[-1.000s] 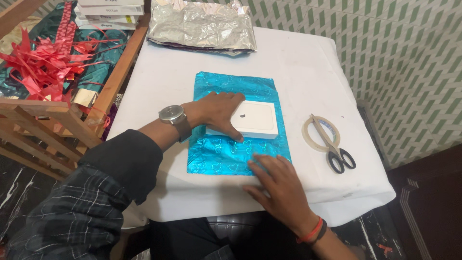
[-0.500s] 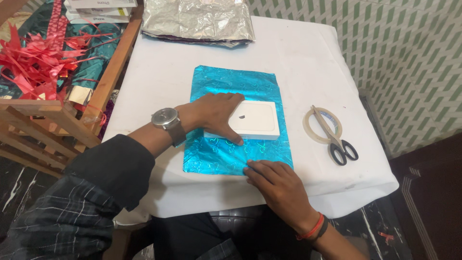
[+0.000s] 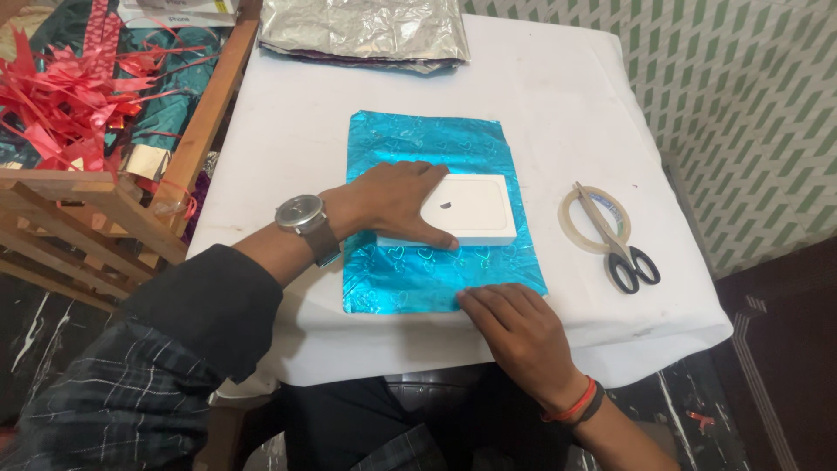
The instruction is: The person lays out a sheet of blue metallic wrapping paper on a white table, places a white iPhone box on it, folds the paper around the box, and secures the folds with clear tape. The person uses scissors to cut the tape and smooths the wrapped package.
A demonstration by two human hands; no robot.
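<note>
Hands at work on a gift wrap: a person seated at a small white-covered table [image 3: 540, 105] presses a flat white box [image 3: 475, 209] onto a sheet of shiny blue wrapping paper [image 3: 418, 139] patterned with hearts. The left hand [image 3: 388, 202], a round grey-faced wristwatch [image 3: 301, 215] on its wrist, lies palm down with fingers spread, covering the box's left end and holding it flat; the thumb runs along the box's near edge. The box sits on the middle of the sheet, slightly toward its right side, with blue paper showing beyond it on the far and near sides. The right hand [image 3: 514, 327], wearing red and dark wristbands [image 3: 575, 407], rests at the sheet's near right corner, fingers together and bent over the paper's edge; whether they pinch the edge or only press on it cannot be told. To the right of the sheet, apart from it, black-handled scissors [image 3: 615, 244] lie across a roll of clear tape [image 3: 575, 228]. A crumpled stack of silver foil paper [image 3: 366, 30] sits at the table's far edge. Left of the table, a wooden rack [image 3: 131, 209] holds red ribbon [image 3: 61, 96] and more wrapping.
</note>
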